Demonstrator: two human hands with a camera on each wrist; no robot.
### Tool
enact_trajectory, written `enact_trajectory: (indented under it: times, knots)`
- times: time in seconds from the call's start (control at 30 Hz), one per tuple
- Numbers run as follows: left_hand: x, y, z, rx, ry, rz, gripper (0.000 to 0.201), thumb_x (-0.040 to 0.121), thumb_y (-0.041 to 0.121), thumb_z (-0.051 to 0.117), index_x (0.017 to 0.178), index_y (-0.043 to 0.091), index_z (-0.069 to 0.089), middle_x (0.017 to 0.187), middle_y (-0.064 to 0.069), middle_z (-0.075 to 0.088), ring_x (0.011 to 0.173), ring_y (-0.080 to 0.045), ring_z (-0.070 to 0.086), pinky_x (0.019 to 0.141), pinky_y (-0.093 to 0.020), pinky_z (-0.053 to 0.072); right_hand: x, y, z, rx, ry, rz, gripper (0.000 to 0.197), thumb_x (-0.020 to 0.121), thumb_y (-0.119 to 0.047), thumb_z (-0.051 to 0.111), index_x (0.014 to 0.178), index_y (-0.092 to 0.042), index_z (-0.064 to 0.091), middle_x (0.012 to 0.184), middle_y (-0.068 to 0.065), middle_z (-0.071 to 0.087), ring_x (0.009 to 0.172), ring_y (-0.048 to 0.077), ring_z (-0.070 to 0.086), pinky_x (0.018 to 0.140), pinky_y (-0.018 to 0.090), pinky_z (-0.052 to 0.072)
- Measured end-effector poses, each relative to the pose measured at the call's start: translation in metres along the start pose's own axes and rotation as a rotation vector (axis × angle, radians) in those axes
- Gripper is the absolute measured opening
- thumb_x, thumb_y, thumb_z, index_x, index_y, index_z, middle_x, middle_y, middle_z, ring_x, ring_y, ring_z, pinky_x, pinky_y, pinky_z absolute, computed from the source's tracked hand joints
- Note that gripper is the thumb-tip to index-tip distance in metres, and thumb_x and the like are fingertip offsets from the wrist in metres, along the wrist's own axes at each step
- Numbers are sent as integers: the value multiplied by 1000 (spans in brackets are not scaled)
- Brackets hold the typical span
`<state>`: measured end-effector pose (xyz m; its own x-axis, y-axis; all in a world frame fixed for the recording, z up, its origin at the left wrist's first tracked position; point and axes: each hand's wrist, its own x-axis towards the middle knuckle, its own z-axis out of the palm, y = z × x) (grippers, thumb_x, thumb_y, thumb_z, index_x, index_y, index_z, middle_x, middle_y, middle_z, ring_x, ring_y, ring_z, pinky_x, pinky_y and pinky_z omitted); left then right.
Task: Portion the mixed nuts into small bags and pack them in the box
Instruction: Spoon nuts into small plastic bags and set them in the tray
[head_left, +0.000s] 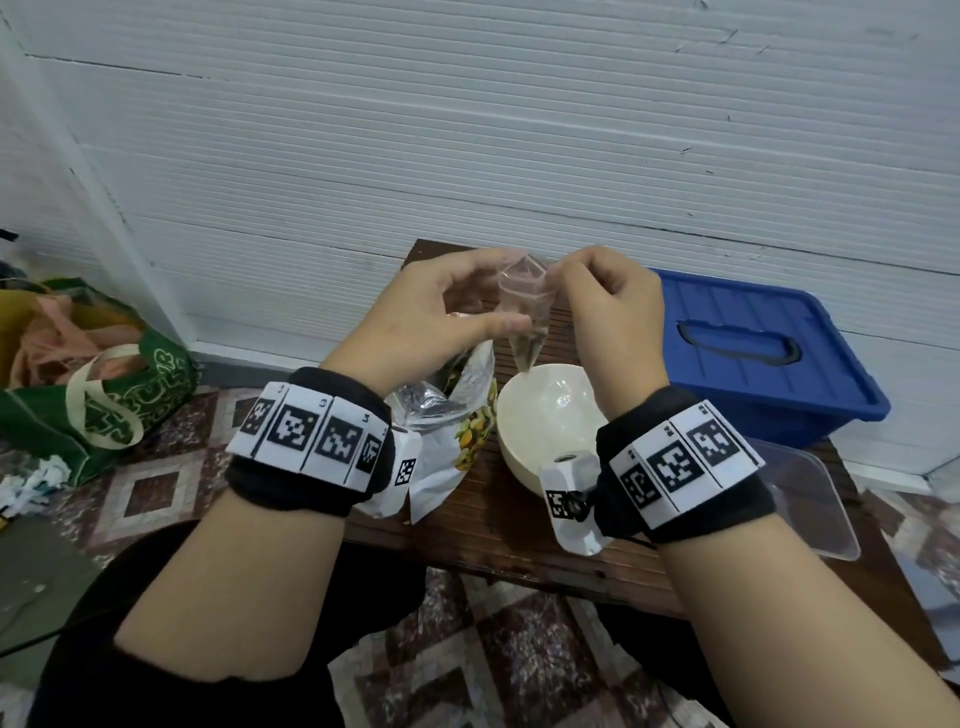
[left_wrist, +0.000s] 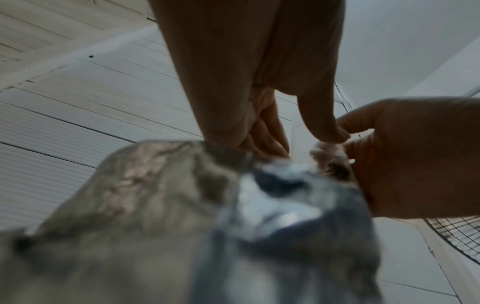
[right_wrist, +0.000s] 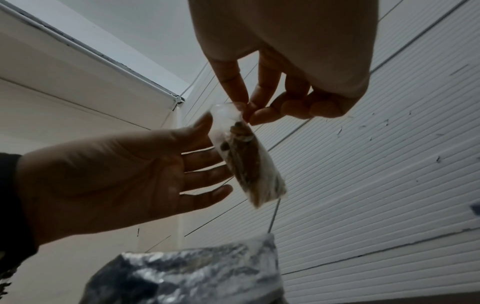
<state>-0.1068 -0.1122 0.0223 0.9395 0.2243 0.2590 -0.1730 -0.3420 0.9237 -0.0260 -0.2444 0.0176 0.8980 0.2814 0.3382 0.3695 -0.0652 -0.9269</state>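
A small clear bag (head_left: 524, 317) with some nuts in its bottom hangs above the white bowl (head_left: 545, 410). My right hand (head_left: 602, 301) pinches its top edge between thumb and forefinger, which the right wrist view shows as the right hand (right_wrist: 259, 107) gripping the small bag (right_wrist: 249, 160). My left hand (head_left: 441, 306) is spread beside it, its straight fingers (right_wrist: 205, 176) and thumb touching the bag's side. The big foil nut packet (head_left: 462, 415) stands open under my left wrist. A blue lidded box (head_left: 753, 353) sits to the right.
All of this rests on a low brown wooden table (head_left: 519, 525) against a white panelled wall. A clear plastic container (head_left: 815, 499) lies at the table's right end. A green carrier bag (head_left: 104, 395) stands on the patterned floor at the left.
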Motion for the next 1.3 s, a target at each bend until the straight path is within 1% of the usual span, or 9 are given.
enact_trajectory:
  times: [0.2,0.37,0.5,0.63,0.87,1.0,1.13,1.23,1.3]
  knots:
    - [-1,2,25,40,-22,30,35,75,11,78,108,18,67,100,5,71,92,-4,67,84,-17,52,-13,3,-28,44,-6,25,17,73,-17,54,64,-4,61,66,6,58,69,22,54,67,46,50]
    - [-4,1,61,86,22,59,18,80,15,76,95,16,67,91,0,71,85,-11,67,79,-23,55,-35,3,-53,60,15,-32,29,85,-33,57,67,-12,67,59,-9,59,61,4,52,64,20,42]
    - [-7,-5,84,104,3,70,16,81,12,74,91,21,66,84,5,68,78,-7,64,72,-17,52,-57,16,-78,-143,7,-38,21,84,-41,68,79,-21,72,77,-1,69,75,23,61,71,43,50]
    - [-12,-13,107,138,-34,79,29,79,15,75,79,38,58,79,12,64,77,0,60,73,-19,51,-70,28,-100,-280,61,-66,6,86,-30,68,81,-28,71,77,-9,70,76,13,63,71,37,52]
    - [-15,-17,129,160,-115,71,17,81,13,72,82,25,61,74,18,58,70,11,54,65,-7,44,-86,33,-130,-296,-39,28,25,74,-35,76,98,-29,73,88,-8,73,86,14,65,77,31,53]
    - [-16,-20,138,120,-165,73,19,79,20,76,83,31,62,76,14,61,72,6,58,67,-12,48,-88,40,-137,-389,-4,-20,12,83,-25,70,95,-30,72,85,-16,71,86,6,66,79,33,54]
    - [-17,-26,139,137,-180,53,22,75,30,79,90,29,63,82,13,63,78,2,59,71,-16,50,-87,45,-142,-429,8,-1,11,89,-18,64,91,-24,73,84,-18,70,84,0,65,78,19,50]
    - [-14,-32,137,195,-192,23,21,82,35,71,98,24,64,94,11,66,87,1,60,75,-7,43,-80,50,-153,-463,83,68,14,91,-19,61,95,-18,75,81,-14,70,79,-1,65,76,18,51]
    - [-13,-36,133,263,-179,1,21,88,34,65,104,21,63,105,8,65,96,-2,58,81,-5,40,-76,52,-163,-519,159,101,15,92,-18,59,96,-17,74,76,-15,67,70,1,62,67,6,44]
